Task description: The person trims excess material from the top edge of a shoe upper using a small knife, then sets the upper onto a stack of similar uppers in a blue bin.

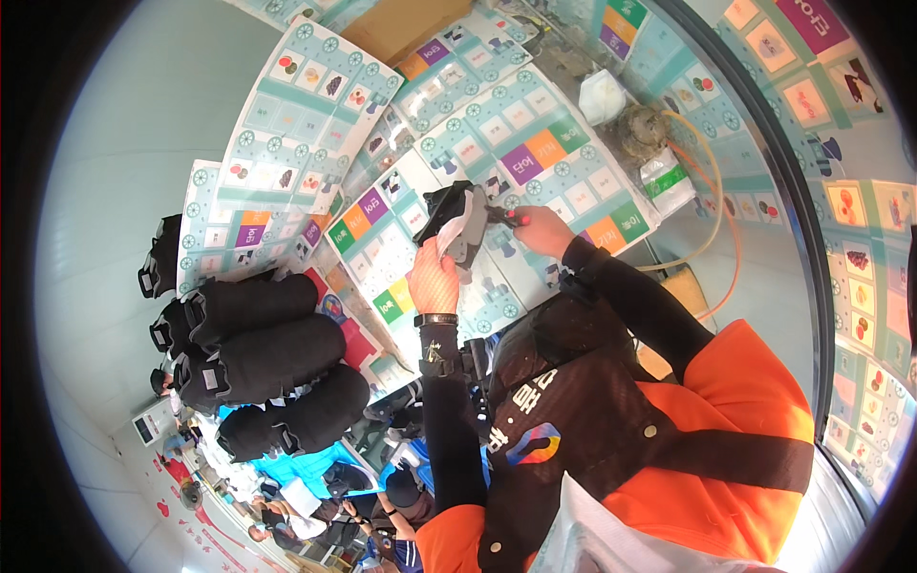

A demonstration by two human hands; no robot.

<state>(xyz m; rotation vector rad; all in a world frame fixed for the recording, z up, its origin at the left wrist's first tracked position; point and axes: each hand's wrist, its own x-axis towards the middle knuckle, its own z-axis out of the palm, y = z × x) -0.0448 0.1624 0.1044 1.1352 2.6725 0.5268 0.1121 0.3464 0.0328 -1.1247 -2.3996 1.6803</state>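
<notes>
My left hand (435,279) is closed on the near edge of a folded black and grey fabric piece (462,229), which has a pale strip along it. The piece is held up above the printed sheets covering the table. In my right hand (544,232) is a small tool with red handles (522,220). Its dark tip points left, close to the fabric's right edge; I cannot tell whether they touch. The far side of the fabric piece and most of the tool inside my fingers are hidden.
Several stacked black padded fabric bundles (272,353) stand to the left. Printed sheets (287,124) rise at the far left. A cardboard piece (406,24), a white cup-shaped thing (602,97) and yellow and orange hoses (718,186) lie beyond. Several people are at lower left.
</notes>
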